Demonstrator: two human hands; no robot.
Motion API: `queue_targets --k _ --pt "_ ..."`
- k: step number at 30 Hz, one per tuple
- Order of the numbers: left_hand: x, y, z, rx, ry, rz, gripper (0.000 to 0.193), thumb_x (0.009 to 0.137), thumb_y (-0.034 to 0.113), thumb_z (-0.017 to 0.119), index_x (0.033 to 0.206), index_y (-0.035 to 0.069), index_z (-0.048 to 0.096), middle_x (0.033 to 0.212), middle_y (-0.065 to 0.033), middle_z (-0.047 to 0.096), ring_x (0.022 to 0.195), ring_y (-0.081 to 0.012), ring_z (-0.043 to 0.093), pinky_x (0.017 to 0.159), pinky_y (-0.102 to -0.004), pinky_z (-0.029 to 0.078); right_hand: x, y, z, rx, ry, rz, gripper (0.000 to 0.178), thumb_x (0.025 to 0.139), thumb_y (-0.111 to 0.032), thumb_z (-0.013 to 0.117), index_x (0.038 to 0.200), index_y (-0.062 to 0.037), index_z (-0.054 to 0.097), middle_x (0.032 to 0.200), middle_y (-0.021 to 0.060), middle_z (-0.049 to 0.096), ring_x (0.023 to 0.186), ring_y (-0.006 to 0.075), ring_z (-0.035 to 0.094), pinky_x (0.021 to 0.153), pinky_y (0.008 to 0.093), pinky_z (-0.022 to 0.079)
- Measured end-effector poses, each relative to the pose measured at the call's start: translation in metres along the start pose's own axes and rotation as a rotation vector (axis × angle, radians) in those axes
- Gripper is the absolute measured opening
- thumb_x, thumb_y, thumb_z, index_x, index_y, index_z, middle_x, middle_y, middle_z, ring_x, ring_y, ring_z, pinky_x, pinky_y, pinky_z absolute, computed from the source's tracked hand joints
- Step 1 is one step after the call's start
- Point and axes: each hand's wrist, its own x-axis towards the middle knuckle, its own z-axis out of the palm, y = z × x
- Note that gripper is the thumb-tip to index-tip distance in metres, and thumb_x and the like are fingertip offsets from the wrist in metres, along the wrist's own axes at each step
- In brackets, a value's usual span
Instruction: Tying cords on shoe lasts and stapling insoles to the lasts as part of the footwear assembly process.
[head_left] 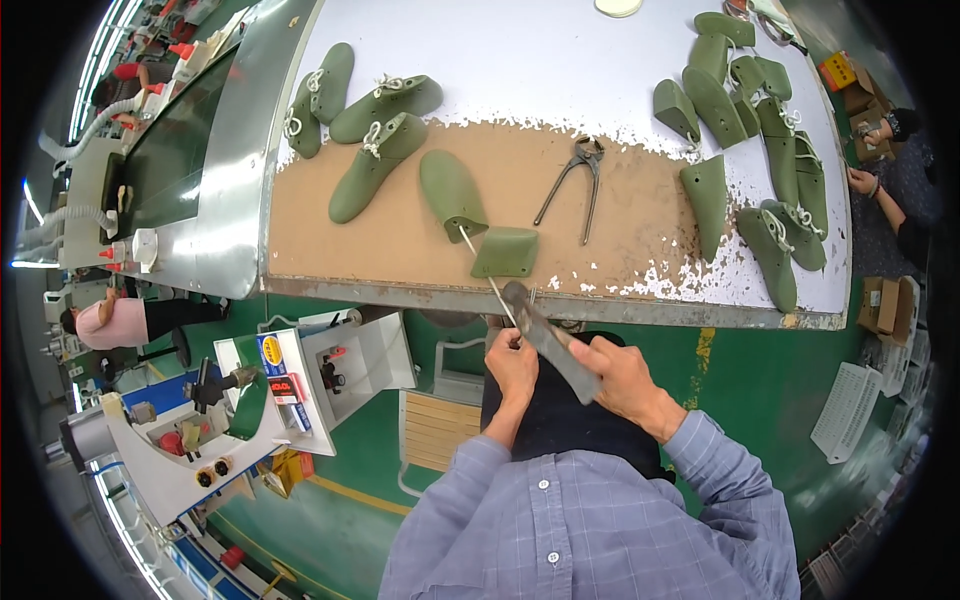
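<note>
My left hand (512,368) is closed in front of the table edge, pinching the near end of a thin white cord (490,280). The cord runs up to a hole in the end of a green shoe last (450,190). Beside that last lies a separate green wedge-shaped last piece (506,252), and the cord passes along its left side. Gripped in my right hand (628,385) is a grey metal hammer (556,348), its round dark face close above my left fingers. Farther right on the brown board rests a pair of pincers (578,180), jaws away from me.
Several green lasts with white cord loops lie at left (375,165) and right (770,160) on the table (480,60). Torn white paper edges the brown board. A stool (432,430) and white shelf unit (365,365) stand below left. Another person's arm (878,195) reaches the right edge.
</note>
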Motion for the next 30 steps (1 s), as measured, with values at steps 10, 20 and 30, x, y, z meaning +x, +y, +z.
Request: queue_targets --k 10,20,30 --pt "0.01 0.005 -0.005 -0.154 -0.141 -0.201 0.032 0.085 0.026 0.068 0.088 -0.006 0.069 0.071 -0.0094 0.067 0.059 -0.013 0.063 0.057 -0.0268 0.05 -0.001 0.016 0.004 -0.078 0.02 0.066 0.049 0.087 -0.012 0.063 0.133 -0.0232 0.05 0.07 0.012 0.051 0.055 0.0333 0.054 0.048 0.0428 0.046" --pt "0.027 0.011 -0.023 -0.002 -0.292 -0.292 0.033 0.086 0.028 0.066 0.088 -0.005 0.068 0.071 -0.0087 0.067 0.06 -0.0144 0.066 0.057 -0.0269 0.051 -0.005 0.023 0.024 0.193 0.133 0.106 0.046 0.087 -0.011 0.063 0.131 -0.0214 0.053 0.071 0.0121 0.055 0.059 0.0324 0.056 0.052 0.0428 0.048" --pt "0.037 0.003 -0.024 0.143 -0.333 -0.284 0.031 0.084 0.03 0.067 0.086 -0.001 0.071 0.072 -0.0082 0.068 0.067 -0.0136 0.067 0.065 -0.0253 0.051 0.003 0.034 0.023 -0.156 -0.003 0.114 0.045 0.087 -0.016 0.064 0.129 -0.0286 0.053 0.069 0.01 0.053 0.054 0.0335 0.055 0.048 0.0441 0.045"
